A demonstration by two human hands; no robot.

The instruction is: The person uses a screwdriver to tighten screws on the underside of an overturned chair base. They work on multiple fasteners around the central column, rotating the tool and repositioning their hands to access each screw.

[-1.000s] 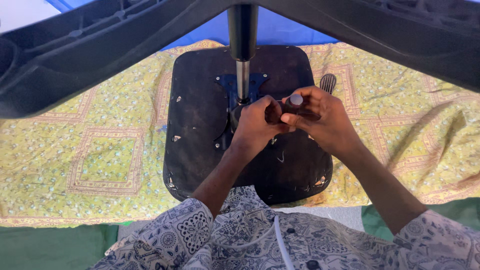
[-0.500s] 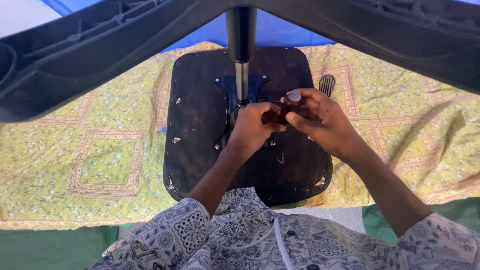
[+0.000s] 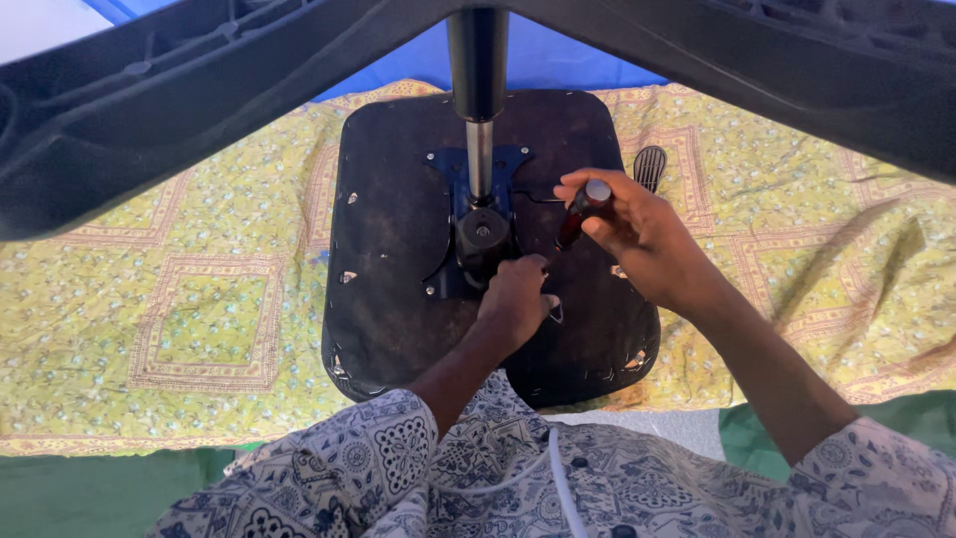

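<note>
Across the top of the view, black chair-base legs [image 3: 149, 110] cut off the scene. Below, the left hand [image 3: 515, 297] rests curled at the mechanism [image 3: 482, 239] on the seat underside [image 3: 393, 249], its fingertips hidden. Raised alongside, the right hand [image 3: 637, 231] grips a dark-handled screwdriver [image 3: 583, 209], tip unseen.

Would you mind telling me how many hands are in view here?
2: the left hand rests on the seat underside below the mechanism; the right hand holds a screwdriver.
</note>
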